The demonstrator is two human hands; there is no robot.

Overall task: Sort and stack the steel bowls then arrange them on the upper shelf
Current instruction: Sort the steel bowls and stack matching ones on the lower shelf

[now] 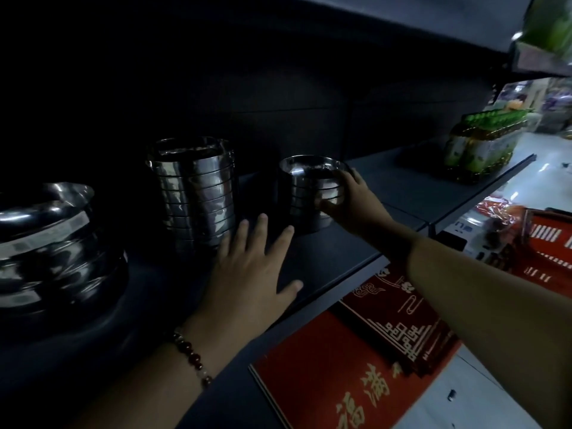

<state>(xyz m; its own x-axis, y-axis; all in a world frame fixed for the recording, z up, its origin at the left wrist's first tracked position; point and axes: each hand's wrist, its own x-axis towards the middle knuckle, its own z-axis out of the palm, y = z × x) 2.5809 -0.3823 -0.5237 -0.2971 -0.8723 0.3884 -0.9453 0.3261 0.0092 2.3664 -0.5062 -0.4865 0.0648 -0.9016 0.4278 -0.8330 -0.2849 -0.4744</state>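
Steel, polished and probably slippery: the short stack of bowls [312, 190] stands on the dark shelf [387, 181], right of the taller stack [195, 190]. The right hand [349, 202] grips its near-right side, the sensible hold; the left hand [250, 267] is flat, fingers spread, holding nothing.

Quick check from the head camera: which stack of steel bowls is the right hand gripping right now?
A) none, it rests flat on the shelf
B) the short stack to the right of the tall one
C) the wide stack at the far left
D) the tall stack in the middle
B: the right hand curls its fingers and thumb round the short stack, while the left hand lies open near the tall stack.
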